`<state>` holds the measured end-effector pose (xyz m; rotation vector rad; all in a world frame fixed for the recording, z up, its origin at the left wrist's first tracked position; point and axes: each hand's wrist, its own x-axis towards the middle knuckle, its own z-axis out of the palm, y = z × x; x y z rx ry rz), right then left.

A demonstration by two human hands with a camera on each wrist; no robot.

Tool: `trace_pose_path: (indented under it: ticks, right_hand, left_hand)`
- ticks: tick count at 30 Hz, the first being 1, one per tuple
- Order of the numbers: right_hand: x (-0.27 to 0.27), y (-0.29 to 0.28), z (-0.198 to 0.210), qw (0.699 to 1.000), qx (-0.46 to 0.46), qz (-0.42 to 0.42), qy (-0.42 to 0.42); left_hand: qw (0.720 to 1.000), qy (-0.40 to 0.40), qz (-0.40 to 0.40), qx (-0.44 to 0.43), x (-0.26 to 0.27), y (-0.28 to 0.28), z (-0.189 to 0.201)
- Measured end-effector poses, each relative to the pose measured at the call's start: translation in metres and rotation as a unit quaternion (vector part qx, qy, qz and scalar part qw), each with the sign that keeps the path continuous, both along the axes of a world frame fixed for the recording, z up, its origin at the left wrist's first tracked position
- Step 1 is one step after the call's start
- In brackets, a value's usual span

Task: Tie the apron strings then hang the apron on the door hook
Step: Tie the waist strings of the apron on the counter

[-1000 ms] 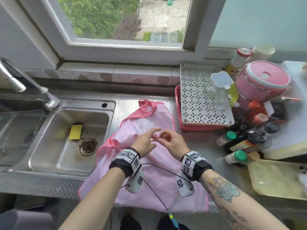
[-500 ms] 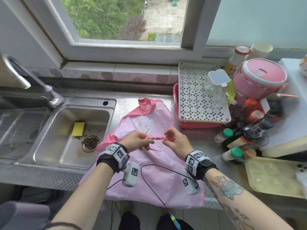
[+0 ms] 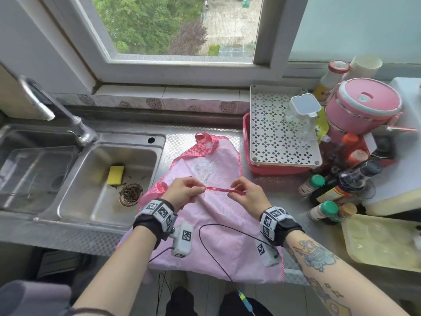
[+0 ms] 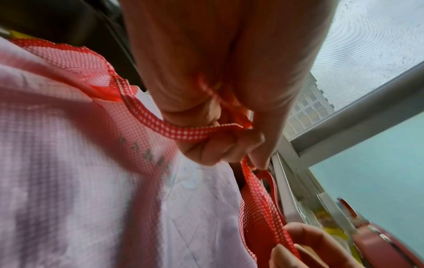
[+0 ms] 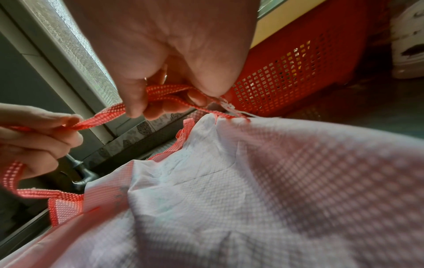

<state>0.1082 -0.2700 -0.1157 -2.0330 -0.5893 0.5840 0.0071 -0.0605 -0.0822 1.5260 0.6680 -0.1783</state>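
Note:
A pale pink apron (image 3: 216, 231) with red checked trim lies flat on the steel counter, its neck loop (image 3: 205, 142) toward the window and its hem hanging over the front edge. Above its middle, my left hand (image 3: 185, 190) and right hand (image 3: 245, 193) each pinch the red checked apron strings (image 3: 219, 189), stretched taut between them. In the left wrist view the string (image 4: 195, 133) wraps round my curled fingers. In the right wrist view the string (image 5: 169, 90) runs between thumb and fingers. Whether a knot sits inside the hands I cannot tell.
A steel sink (image 3: 68, 201) with a yellow sponge (image 3: 115, 174) and a tap (image 3: 57, 110) lies to the left. To the right stand a red-and-white drainer rack (image 3: 282, 142), a pink pot (image 3: 362, 106), several sauce bottles (image 3: 341, 185) and a yellow tray (image 3: 382, 242). No door hook is in view.
My hands have moved apart, left going left and right going right, and the strings between them have been pulled out straight. The apron lies as before.

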Motion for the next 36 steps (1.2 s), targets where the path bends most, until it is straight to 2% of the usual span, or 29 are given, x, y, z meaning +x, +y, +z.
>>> trace_pose_path:
  ticks: [4, 6, 8, 11, 15, 18, 20, 24, 29, 33, 36]
  right_hand:
    - [-0.001, 0.001, 0.004, 1.0, 0.0, 0.007, -0.004]
    - [0.0, 0.001, 0.006, 1.0, -0.005, 0.006, -0.009]
    - [0.002, 0.001, 0.007, 1.0, -0.021, 0.006, -0.014]
    - [0.004, -0.001, 0.009, 0.999, -0.033, -0.002, -0.01]
    - [0.005, -0.002, 0.012, 0.999, -0.025, -0.037, -0.018]
    - [0.006, -0.004, 0.012, 0.993, -0.035, -0.071, -0.086]
    - [0.006, -0.006, 0.012, 0.987, -0.041, -0.099, -0.123]
    - [0.002, -0.016, 0.009, 0.978, -0.064, -0.127, -0.152]
    - [-0.009, -0.027, 0.007, 0.978, -0.072, -0.123, -0.155]
    - [-0.016, -0.024, 0.006, 0.975, -0.055, -0.105, -0.19]
    - [-0.018, -0.021, 0.008, 0.975, -0.05, -0.135, -0.169]
  left_hand:
    - [0.994, -0.021, 0.073, -0.079, -0.004, 0.007, 0.002]
    - [0.993, -0.017, 0.074, -0.09, -0.005, 0.008, 0.007]
    - [0.997, 0.003, 0.054, -0.053, -0.006, 0.01, 0.012]
    - [0.997, 0.035, 0.005, 0.062, -0.005, 0.012, 0.014]
    - [0.991, 0.029, 0.02, 0.129, -0.001, 0.015, 0.015]
    - [0.959, 0.042, -0.039, 0.277, 0.001, 0.019, 0.016]
    - [0.943, 0.033, -0.076, 0.323, 0.002, 0.022, 0.017]
    - [0.941, 0.007, -0.089, 0.327, 0.002, 0.028, 0.018]
    - [0.94, 0.0, -0.12, 0.318, -0.001, 0.026, 0.016]
    - [0.934, -0.005, -0.132, 0.331, 0.0, 0.023, 0.017]
    - [0.931, -0.004, -0.134, 0.341, -0.001, 0.023, 0.018]
